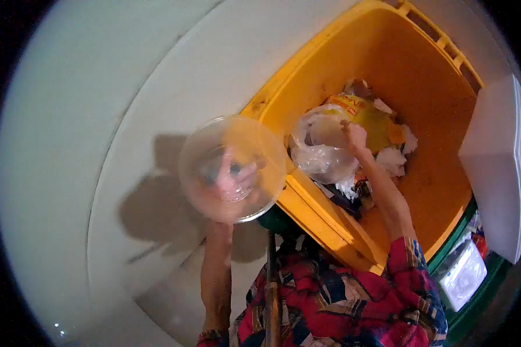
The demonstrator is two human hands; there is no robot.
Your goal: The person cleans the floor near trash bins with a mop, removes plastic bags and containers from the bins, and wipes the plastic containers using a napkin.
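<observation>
On the left, a clear round plastic bowl (pixel 200 136) is held up beside the bin's rim. My left hand (pixel 234 179) shows blurred through it, with its fingers closed around the bowl from behind or below. My right hand (pixel 356 139) reaches down into the yellow bin (pixel 428 87). Its fingers are closed at the edge of a translucent rounded plastic container (pixel 327 133). Crumpled clear plastic (pixel 315 159) lies against that container, and I cannot make out where one ends and the other starts.
Yellow packaging (pixel 376 121), paper scraps (pixel 391 159) and a dark item (pixel 347 199) lie in the bin. White foam sheets (pixel 498 168) stand at the right. Beneath them, a white wrapped package (pixel 464 274) rests at a green bin (pixel 474 318). A pole (pixel 272 295) stands against my checked clothing.
</observation>
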